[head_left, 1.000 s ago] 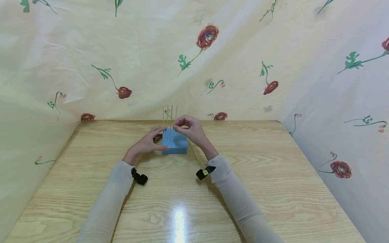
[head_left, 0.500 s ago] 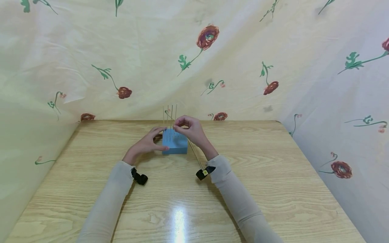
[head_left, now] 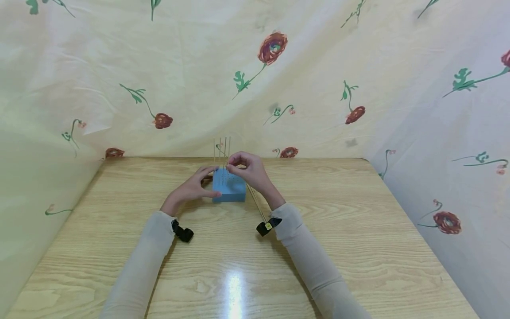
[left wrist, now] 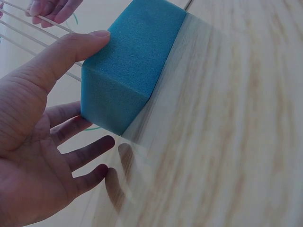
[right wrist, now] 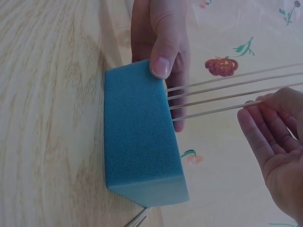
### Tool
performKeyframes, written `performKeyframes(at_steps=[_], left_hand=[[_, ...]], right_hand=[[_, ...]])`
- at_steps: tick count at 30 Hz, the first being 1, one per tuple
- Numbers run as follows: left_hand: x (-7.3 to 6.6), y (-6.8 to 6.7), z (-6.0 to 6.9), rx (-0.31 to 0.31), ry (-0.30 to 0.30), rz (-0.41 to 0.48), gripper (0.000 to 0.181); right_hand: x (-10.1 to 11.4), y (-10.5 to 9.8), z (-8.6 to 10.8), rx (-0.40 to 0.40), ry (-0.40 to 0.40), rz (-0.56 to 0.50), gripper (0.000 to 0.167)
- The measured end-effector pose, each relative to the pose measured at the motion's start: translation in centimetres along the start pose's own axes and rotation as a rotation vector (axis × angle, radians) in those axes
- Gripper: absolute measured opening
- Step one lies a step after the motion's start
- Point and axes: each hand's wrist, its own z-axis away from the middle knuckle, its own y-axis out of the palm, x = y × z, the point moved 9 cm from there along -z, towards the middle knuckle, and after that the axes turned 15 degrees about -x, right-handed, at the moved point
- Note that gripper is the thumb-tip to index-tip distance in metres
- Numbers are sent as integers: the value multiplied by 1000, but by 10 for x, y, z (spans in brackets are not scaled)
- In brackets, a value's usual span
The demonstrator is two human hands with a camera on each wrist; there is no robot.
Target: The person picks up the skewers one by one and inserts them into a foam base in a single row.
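Observation:
A blue foam block [head_left: 229,197] with small holes in its top stands on the table. My left hand [head_left: 190,187] holds it from the left, thumb on the front face and fingers at the far side. In the left wrist view two fingers of that hand [left wrist: 52,142] extend free of the block [left wrist: 137,52]. Several thin wooden sticks [right wrist: 222,84] stand upright in a row in the block. Above it my right hand [head_left: 252,172] pinches one stick [right wrist: 210,113] between thumb and fingertips; this stick's lower end meets the block's top.
A few loose sticks [head_left: 256,203] lie on the wooden table [head_left: 342,221], right of the block and partly under the right forearm. A flowered cloth [head_left: 199,66] hangs behind the table. Each wrist carries a small black camera [head_left: 184,235].
The top of the pinched stick has shifted slightly left, making it more upright. Both hands and the block stay almost in place.

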Motion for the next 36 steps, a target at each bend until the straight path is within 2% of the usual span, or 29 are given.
performKeyframes(at_steps=[23, 36], left_hand=[[-1, 0, 0, 4, -1, 7, 92], [-2, 0, 0, -2, 1, -3, 92]], right_hand=[[-3, 1, 0, 5, -25, -20, 8], [-5, 1, 0, 6, -12, -25, 7]])
